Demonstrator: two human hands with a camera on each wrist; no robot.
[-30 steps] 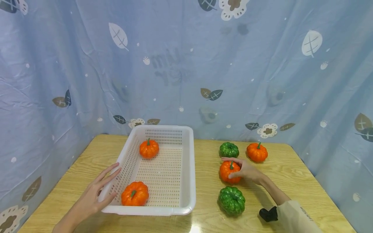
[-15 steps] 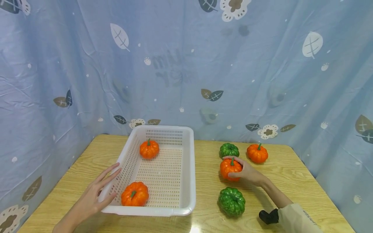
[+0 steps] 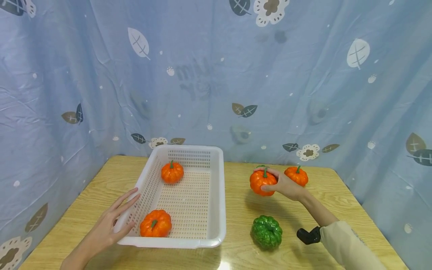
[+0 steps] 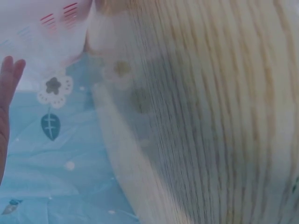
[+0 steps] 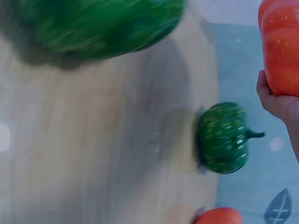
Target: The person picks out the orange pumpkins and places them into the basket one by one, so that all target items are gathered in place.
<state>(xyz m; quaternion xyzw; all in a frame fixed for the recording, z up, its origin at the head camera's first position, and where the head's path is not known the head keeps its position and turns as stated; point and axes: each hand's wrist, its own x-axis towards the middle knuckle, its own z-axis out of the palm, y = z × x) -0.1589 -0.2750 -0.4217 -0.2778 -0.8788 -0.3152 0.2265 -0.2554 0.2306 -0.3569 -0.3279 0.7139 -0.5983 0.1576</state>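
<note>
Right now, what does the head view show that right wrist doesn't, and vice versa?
Head only: left hand at the white plastic basket, two orange pumpkins inside, right sleeve.

Right wrist only: the far green pumpkin nearly whole, with its stem; head shows just a sliver.

Both: right hand holding an orange pumpkin, near green pumpkin, another orange pumpkin, wood-grain table, blue patterned curtain.

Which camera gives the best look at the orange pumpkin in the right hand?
The head view: the orange pumpkin shows nearly whole there, green stem included, with the right hand covering only part. The right wrist view cuts it off at the picture's edge, and the left wrist view doesn't show it.
</note>
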